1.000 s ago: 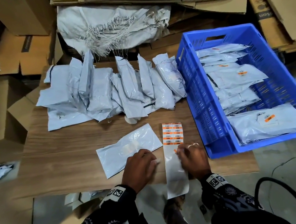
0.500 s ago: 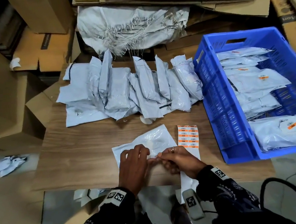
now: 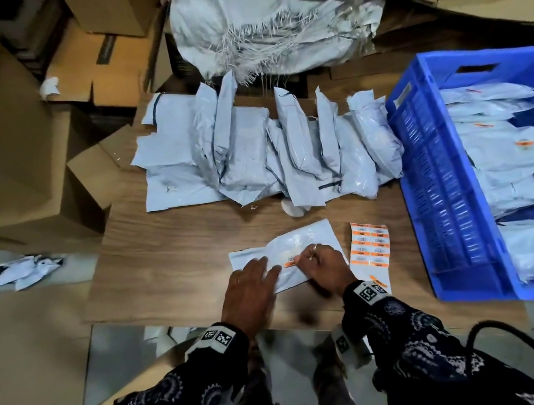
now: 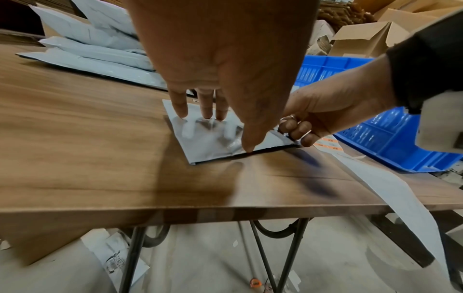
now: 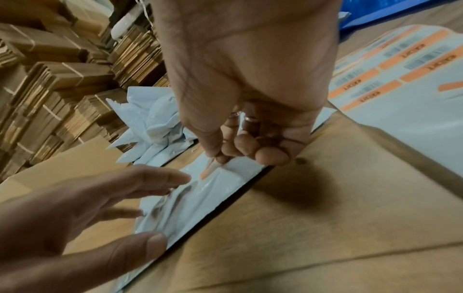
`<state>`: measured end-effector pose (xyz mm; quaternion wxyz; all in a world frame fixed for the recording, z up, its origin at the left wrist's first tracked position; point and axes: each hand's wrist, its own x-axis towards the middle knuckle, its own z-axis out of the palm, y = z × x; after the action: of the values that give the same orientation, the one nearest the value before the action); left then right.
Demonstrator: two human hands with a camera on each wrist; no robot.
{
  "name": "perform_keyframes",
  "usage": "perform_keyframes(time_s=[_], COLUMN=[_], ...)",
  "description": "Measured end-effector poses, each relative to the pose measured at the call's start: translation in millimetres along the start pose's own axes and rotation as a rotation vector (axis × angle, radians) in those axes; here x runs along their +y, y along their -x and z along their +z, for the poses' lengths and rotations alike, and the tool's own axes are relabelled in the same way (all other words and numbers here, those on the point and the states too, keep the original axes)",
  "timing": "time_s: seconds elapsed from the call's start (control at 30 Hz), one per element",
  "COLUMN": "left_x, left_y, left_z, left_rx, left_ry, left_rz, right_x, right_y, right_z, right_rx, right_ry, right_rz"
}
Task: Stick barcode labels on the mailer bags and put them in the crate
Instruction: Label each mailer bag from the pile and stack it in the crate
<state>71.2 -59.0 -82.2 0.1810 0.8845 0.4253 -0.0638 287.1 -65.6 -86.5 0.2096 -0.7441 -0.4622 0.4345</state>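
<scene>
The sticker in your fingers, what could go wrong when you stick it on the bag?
The mailer bag looks wrinkled, so the barcode label pinched by the right hand might crease or land crooked. The left hand only lies flat on one end, so the slippery bag could slide. The label sheet hangs over the table edge and might drop.

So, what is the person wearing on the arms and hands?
Both arms wear dark sleeves with a white paisley pattern. Each wrist carries a white band with black square code markers. The right hand wears rings on two fingers; the left hand shows none.
</scene>
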Motion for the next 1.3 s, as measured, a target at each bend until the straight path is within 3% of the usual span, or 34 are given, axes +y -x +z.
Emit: perform_keyframes(time_s=[0.53, 0.9, 1.1, 1.3], left_x=[1, 2, -1, -3], left_y=[-11, -16, -16, -17], left_z=[1, -1, 0, 2], left_rx=[-0.104, -0.136, -0.069, -0.120], left_ry=[-0.116, -0.134, -0.100, -0.088], left_rz=[-0.020, -0.021, 0.024, 0.004], right_x=[-21, -15, -18, -19], right_y=[3, 4, 5, 2], right_z=[16, 7, 6, 9], right_rx=[0.048, 0.074, 0.061, 0.062], right_ry=[0.385, 0.338, 0.309, 0.340], right_rz=[0.101, 0.170, 0.208, 0.217])
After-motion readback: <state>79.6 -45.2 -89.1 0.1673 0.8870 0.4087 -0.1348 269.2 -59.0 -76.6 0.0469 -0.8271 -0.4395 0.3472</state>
